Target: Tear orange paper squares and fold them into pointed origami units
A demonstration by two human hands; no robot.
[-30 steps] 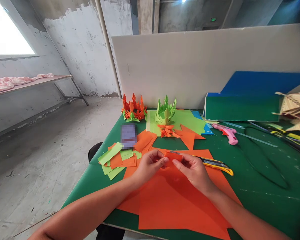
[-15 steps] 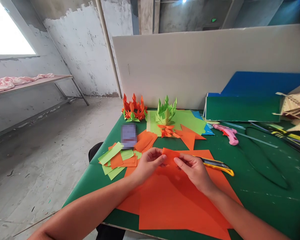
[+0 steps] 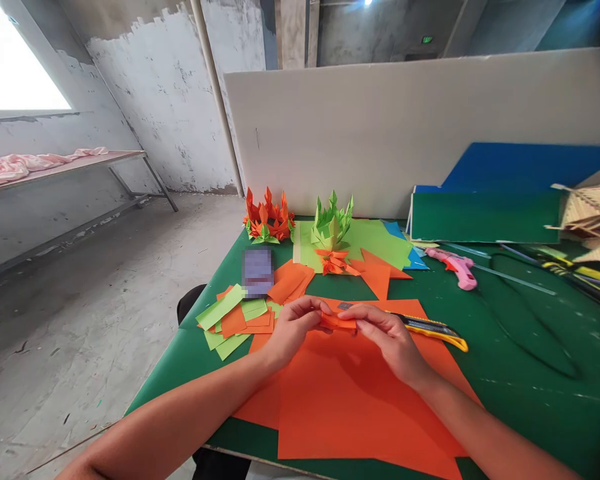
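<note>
Between both hands is a small orange piece of paper, now a narrow folded strip. My left hand pinches its left end, and my right hand grips the right end with thumb and forefinger. Below them lie large orange paper sheets, overlapping on the green table. A yellow utility knife rests just right of my right hand, its blade end partly behind the fingers. Left of my left hand is a loose pile of small orange and green paper pieces.
Behind stand a red-orange folded paper crown, a green one and an orange folded paper piece. A pink glue gun lies to the right, its cable trailing. A white board closes off the back.
The small orange paper stood upright as a taller piece; it is now folded down into a narrow strip. My fingers have moved over its upper edge.
</note>
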